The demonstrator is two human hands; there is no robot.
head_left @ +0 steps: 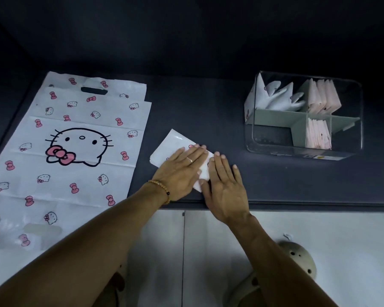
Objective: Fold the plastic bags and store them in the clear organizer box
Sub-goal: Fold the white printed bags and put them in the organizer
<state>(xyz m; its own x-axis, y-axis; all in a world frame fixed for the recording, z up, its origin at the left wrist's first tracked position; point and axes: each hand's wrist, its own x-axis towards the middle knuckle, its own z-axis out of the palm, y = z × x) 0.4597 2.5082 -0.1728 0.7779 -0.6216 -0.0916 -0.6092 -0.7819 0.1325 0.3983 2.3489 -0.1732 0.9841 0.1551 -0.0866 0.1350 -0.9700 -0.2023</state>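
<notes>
A small folded white plastic bag (172,145) lies near the front edge of the dark table. My left hand (179,170) presses flat on its middle with straight fingers. Beside it, my right hand (225,188) lies flat on the bag's right end and the table. At the left, a stack of unfolded white bags (75,138) with a cat-and-bow print lies spread out. The clear organizer box (353,120) stands at the right; its grey dividers hold folded white bags (277,98) at the back left and folded pink bags (324,97) in two other compartments.
The dark table (208,107) ends in a front edge just below my hands. The unfolded bags hang over that edge at the left. White floor tiles (341,240) and my beige shoes (302,260) show below.
</notes>
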